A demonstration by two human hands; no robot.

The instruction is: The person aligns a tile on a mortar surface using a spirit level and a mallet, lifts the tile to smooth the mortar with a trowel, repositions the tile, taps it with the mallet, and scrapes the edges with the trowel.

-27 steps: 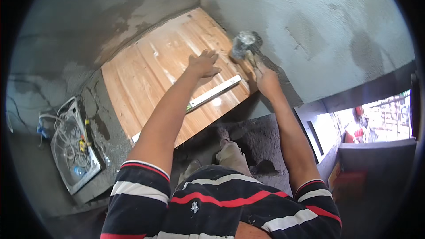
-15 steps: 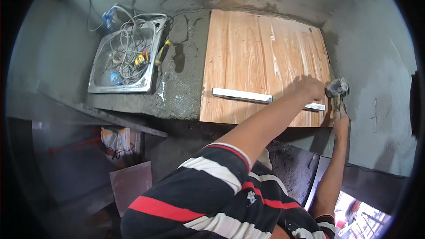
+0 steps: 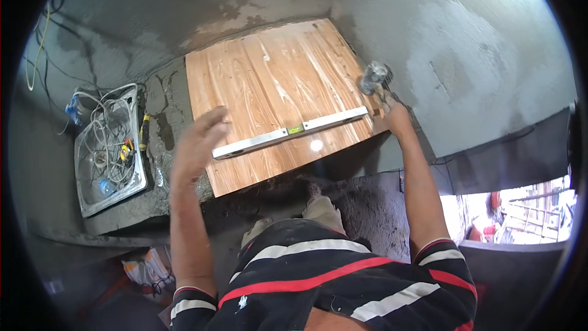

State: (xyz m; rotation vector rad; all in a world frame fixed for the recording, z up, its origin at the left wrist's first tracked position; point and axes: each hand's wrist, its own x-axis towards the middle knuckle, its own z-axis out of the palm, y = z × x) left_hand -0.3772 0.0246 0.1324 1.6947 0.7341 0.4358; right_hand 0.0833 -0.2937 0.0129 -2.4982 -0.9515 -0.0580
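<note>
A large glossy wood-patterned tile [image 3: 269, 79] lies on the grey mortar-covered counter. Across its near part rests a silver spirit level [image 3: 257, 142] with a yellow-green vial in the middle. My right hand [image 3: 398, 116] grips the handle of a mallet [image 3: 375, 77], whose mortar-smeared head is at the tile's right edge. Over the tile's left edge, near the left end of the level, my left hand [image 3: 199, 144] is raised. It is blurred, holds nothing, and its fingers look stretched out.
Left of the tile, a metal sink basin [image 3: 142, 171] holds tangled cable and a yellow tape measure [image 3: 126, 149]. Beside it lies a yellow-and-black handled tool [image 3: 144, 132]. Grey plastered walls [image 3: 471, 67] rise behind and to the right. A white bag [image 3: 147, 270] sits below on the left.
My left hand has moved from the tile's right side to its left edge. My view has turned, and the level's whole length shows now. The mallet stays in my right hand.
</note>
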